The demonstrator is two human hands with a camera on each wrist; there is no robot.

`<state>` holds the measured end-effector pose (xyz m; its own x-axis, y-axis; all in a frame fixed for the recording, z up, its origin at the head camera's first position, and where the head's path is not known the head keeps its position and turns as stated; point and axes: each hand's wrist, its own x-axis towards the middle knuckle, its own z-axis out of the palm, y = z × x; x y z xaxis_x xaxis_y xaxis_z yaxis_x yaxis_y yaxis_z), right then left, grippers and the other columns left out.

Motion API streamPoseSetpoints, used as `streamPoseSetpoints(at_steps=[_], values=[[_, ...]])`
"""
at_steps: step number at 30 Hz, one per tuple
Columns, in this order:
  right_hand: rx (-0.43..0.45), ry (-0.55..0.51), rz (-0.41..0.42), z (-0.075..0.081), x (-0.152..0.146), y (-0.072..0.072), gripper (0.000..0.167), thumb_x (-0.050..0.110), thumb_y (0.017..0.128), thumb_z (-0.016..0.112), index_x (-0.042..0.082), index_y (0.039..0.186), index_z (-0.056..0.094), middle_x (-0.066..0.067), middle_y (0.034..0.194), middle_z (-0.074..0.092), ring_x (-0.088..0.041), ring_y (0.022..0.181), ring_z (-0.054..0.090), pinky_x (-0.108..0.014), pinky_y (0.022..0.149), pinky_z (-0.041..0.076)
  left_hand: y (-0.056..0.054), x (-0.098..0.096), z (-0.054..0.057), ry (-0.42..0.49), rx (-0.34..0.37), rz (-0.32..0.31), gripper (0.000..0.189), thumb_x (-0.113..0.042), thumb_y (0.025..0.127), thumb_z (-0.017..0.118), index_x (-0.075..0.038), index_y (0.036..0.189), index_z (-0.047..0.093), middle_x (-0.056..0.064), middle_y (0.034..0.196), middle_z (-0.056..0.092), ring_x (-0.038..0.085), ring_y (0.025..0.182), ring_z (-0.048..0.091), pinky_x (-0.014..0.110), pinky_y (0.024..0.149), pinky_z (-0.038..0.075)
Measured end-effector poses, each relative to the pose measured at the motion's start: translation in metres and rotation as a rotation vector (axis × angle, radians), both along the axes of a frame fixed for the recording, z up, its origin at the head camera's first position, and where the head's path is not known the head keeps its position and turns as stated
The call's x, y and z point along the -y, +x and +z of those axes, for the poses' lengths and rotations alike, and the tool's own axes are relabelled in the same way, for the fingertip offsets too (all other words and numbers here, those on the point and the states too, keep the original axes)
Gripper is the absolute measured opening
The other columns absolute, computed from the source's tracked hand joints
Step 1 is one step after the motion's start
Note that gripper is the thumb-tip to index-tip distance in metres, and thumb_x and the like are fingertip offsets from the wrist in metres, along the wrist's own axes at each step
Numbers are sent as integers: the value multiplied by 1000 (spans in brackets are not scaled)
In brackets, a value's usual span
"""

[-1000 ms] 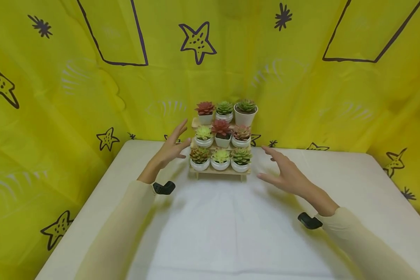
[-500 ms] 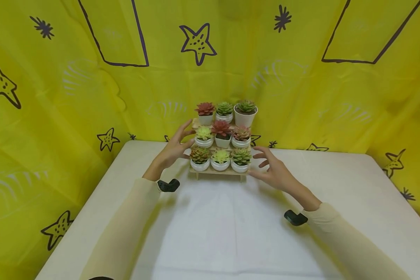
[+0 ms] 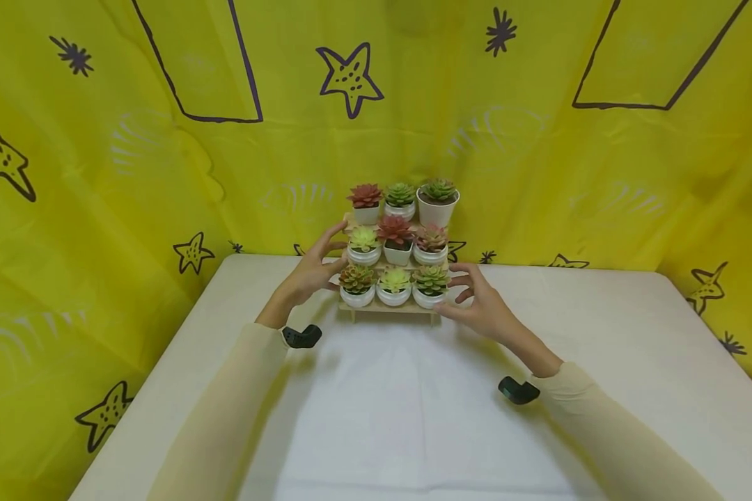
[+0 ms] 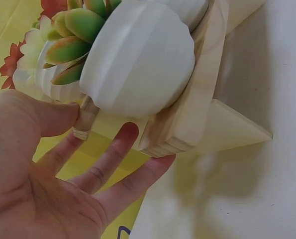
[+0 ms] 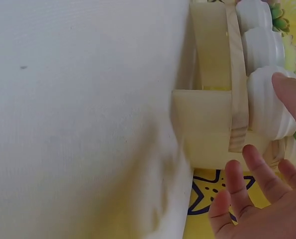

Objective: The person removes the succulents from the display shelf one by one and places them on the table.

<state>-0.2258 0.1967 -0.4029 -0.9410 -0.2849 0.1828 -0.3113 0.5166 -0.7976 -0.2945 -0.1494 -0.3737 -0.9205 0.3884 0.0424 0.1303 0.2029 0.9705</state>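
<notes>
A three-tiered wooden stand (image 3: 388,308) holds several small potted succulents in white pots. At its left side my left hand (image 3: 310,275) has its fingers spread. In the left wrist view, the thumb (image 4: 60,118) touches the end of one wooden tier, and a fingertip meets the end of the lowest tier beside a white pot (image 4: 138,59). My right hand (image 3: 484,306) is at the stand's right side, fingers loosely bent. Its thumb (image 5: 289,94) overlaps the front right pot (image 5: 267,104) in the right wrist view; whether they touch, I cannot tell. The other fingertips are close to the tier's end.
The stand is near the back edge of a table with a white cloth (image 3: 376,417). Behind it hangs a yellow curtain (image 3: 413,83) printed with starfish and shells. A dark device (image 3: 302,337) is at the left wrist, another dark device (image 3: 519,391) at the right.
Both hands have moved inward to the stand's sides, the right one farther. The stand and its succulents stay in place; the head view shifts slightly.
</notes>
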Motion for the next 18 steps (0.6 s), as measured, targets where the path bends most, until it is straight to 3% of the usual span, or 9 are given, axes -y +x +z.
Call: streamPoseSetpoints(at_steps=[12,18], values=[[-71,-32,-4,-5,11,2,69,19,84,88,13,139,46,-14,126,65,-27,92,62,-38,75,52,2,2,-7,0,-1,-9,72,-12,107,55,-45,162,21,16,161,33,50,132,49,58,74,61],[-100,-7,-14,-5,13,2,66,21,86,87,13,140,50,-13,119,66,-27,90,63,-38,74,53,4,2,-8,-16,0,0,71,-15,109,53,-50,161,19,15,160,35,50,117,61,57,69,61]])
